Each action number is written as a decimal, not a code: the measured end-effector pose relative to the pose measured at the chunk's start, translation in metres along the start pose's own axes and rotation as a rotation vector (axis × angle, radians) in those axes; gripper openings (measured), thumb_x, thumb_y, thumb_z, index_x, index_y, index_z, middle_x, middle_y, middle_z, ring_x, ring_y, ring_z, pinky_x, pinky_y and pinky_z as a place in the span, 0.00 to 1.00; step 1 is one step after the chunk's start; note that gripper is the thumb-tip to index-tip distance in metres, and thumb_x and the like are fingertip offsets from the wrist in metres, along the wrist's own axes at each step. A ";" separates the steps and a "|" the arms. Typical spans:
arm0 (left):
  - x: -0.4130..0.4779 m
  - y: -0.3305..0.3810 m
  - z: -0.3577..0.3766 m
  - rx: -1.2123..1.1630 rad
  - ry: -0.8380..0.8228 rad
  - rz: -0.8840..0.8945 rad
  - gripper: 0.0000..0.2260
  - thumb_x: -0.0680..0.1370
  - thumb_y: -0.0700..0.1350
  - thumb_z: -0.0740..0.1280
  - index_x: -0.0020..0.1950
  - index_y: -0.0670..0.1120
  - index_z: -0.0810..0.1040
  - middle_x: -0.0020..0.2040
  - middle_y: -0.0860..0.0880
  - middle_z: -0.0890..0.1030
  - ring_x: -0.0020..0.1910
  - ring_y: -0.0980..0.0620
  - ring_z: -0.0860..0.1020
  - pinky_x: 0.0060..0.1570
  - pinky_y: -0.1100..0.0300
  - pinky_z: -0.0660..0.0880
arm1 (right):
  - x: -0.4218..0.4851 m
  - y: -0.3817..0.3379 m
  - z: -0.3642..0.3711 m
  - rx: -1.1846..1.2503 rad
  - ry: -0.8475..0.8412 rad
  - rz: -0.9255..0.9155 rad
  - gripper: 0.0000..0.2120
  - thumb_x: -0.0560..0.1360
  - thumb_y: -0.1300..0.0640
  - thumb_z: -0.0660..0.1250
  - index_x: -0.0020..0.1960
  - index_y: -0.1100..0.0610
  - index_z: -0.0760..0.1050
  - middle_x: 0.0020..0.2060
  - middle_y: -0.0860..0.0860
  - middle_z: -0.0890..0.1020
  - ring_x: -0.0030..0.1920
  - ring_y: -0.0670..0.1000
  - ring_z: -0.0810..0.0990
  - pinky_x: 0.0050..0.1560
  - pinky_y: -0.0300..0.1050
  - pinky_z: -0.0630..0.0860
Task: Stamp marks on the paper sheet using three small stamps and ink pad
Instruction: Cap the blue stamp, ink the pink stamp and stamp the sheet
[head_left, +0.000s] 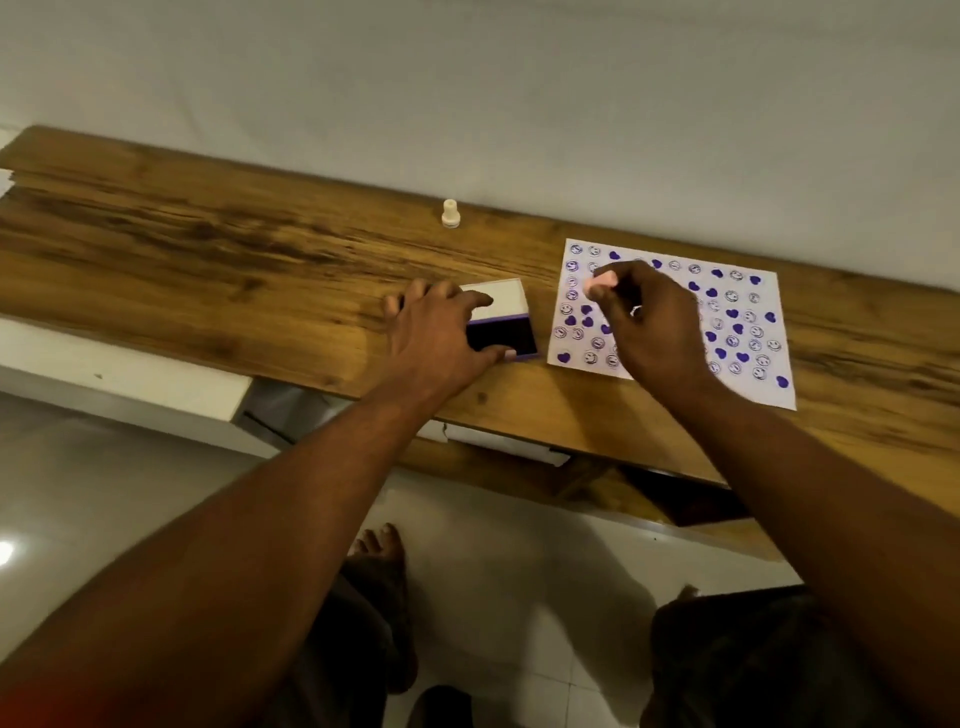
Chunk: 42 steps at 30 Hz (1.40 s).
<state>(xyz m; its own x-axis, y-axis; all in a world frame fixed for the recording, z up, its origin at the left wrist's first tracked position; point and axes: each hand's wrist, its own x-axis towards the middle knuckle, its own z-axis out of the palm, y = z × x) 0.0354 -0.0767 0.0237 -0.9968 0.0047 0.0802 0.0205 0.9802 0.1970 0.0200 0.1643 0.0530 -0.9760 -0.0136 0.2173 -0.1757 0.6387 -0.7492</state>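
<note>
Paper sheet almost full, so the stamping looks nearly done.
Purple hearts and smileys crowd the one sheet on the counter. The right grip pinches one pink stamp over it. The left grip rests spread on the one ink pad. One cream stamp stands apart, and the third is unseen.

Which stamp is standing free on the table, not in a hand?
The cream stamp, upright on the bare wood near the wall. The pinkish stamp, the only other one visible, is pinched in the right hand over the paper sheet.
</note>
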 end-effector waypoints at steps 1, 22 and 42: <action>0.000 0.006 -0.001 -0.017 0.019 0.017 0.34 0.72 0.73 0.70 0.73 0.58 0.76 0.69 0.50 0.77 0.69 0.45 0.69 0.61 0.46 0.62 | -0.002 0.008 -0.017 -0.035 0.021 0.010 0.11 0.81 0.48 0.69 0.58 0.53 0.82 0.48 0.42 0.84 0.46 0.35 0.80 0.43 0.24 0.70; 0.022 0.141 0.058 -0.002 -0.128 0.338 0.30 0.76 0.73 0.62 0.76 0.64 0.72 0.65 0.53 0.79 0.68 0.46 0.69 0.63 0.45 0.58 | -0.034 0.100 -0.063 -0.390 -0.257 -0.104 0.12 0.82 0.51 0.66 0.61 0.56 0.79 0.50 0.53 0.83 0.50 0.54 0.80 0.47 0.46 0.72; 0.021 0.141 0.065 -0.014 -0.166 0.293 0.28 0.78 0.72 0.61 0.77 0.65 0.71 0.66 0.53 0.78 0.69 0.45 0.68 0.63 0.44 0.59 | -0.031 0.090 -0.061 -0.403 -0.258 -0.123 0.13 0.83 0.52 0.66 0.63 0.57 0.79 0.51 0.55 0.83 0.51 0.55 0.80 0.50 0.49 0.75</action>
<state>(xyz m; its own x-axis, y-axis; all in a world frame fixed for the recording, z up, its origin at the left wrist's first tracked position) 0.0123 0.0741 -0.0104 -0.9475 0.3188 -0.0242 0.3076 0.9296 0.2029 0.0420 0.2691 0.0175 -0.9600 -0.2655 0.0889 -0.2780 0.8664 -0.4149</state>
